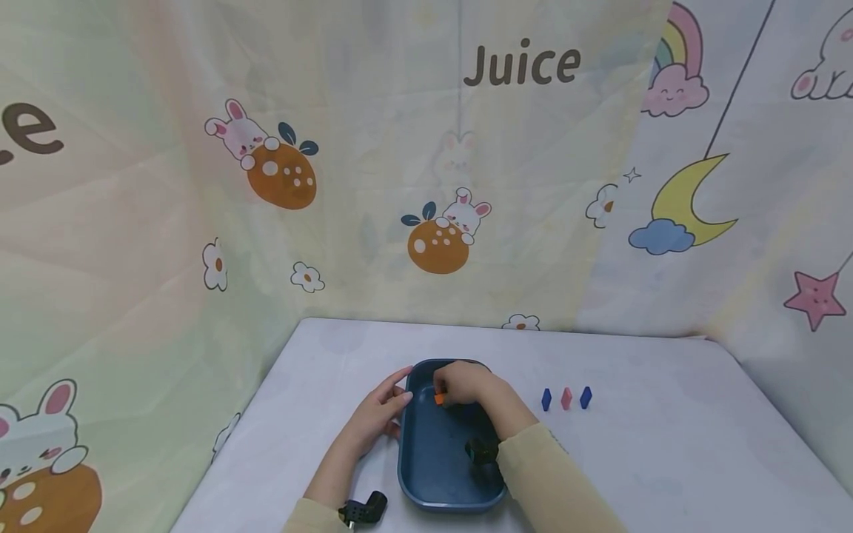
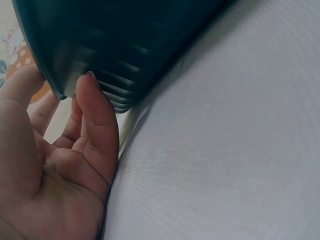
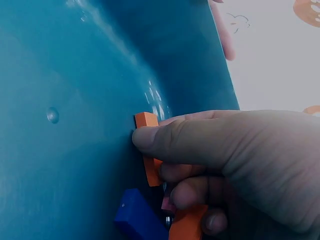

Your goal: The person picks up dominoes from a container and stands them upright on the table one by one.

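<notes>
A dark blue rectangular tray point(image 1: 446, 474) lies on the table in front of me. My left hand point(image 1: 376, 414) is at its left side, fingertips against the outer wall and rim near the far corner. Inside the tray's far end, my right hand point(image 1: 463, 383) pinches a small orange block point(image 3: 152, 170) between thumb and fingers. Under those fingers in the right wrist view lie a blue block point(image 3: 140, 215), a second orange block point(image 3: 187, 225) and a bit of something pink point(image 3: 167, 204), mostly covered by the hand.
Right of the tray, a blue block point(image 1: 546, 400), a pink block point(image 1: 566, 398) and another blue block point(image 1: 586, 397) stand in a row on the white table point(image 1: 666, 444). A cartoon-printed curtain point(image 1: 360, 148) closes off the back and sides.
</notes>
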Tool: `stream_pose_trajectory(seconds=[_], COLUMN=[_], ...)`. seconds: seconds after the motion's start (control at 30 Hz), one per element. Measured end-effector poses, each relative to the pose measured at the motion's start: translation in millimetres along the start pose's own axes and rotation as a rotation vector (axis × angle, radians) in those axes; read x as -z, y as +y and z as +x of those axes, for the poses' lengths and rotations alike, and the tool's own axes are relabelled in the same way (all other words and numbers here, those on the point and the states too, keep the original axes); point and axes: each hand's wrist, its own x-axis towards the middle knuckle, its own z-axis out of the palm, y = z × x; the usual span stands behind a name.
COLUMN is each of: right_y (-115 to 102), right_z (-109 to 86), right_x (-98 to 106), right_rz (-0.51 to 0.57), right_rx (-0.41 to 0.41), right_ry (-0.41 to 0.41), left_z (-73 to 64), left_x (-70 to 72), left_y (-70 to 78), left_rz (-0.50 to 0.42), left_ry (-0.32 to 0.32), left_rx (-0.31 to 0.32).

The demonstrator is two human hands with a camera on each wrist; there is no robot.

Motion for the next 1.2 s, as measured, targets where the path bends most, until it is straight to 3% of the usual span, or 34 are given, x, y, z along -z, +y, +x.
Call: stream_pose_trajectory(seconds=[0.5,1.2], right_y=[1.6,1.1], right_z=[-2.1,-12.3], right_x=[-0.4,16.4], right_rz=[-0.009,0.116], right_rx=[0.029,0.061], right_ry=[0.02,-0.046], left_z=[-0.1,0.2], left_x=[0.2,0.2], left_y=[0.6,0.8], left_rz=[0.01,-0.005], left_ry=[-0.001,-0.006], left_rx=[-0.001,0.008])
